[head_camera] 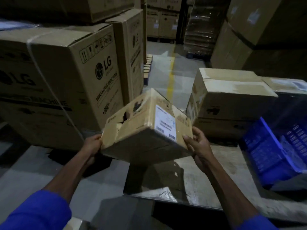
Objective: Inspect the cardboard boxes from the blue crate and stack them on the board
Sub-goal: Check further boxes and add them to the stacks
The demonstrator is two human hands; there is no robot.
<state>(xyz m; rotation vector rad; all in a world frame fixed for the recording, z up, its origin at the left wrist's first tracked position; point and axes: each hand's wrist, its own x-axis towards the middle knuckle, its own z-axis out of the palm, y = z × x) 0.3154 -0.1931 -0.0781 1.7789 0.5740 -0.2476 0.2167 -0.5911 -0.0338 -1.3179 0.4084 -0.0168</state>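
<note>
I hold a small cardboard box (142, 123) tilted in the air above the pale board (196, 176). It has a white shipping label on one face and a torn hole on another. My left hand (92, 147) grips its lower left corner, and my right hand (198, 143) grips its lower right corner. Two cardboard boxes (230, 100) are stacked on the far end of the board. The blue crate (272, 151) lies tipped at the right, with its inside mostly in shadow.
Large washing-machine cartons (58, 77) stand close on the left. More tall cartons (259, 30) rise at the back right. A yellow line (171, 75) runs along the grey floor aisle between them, with pallets beyond.
</note>
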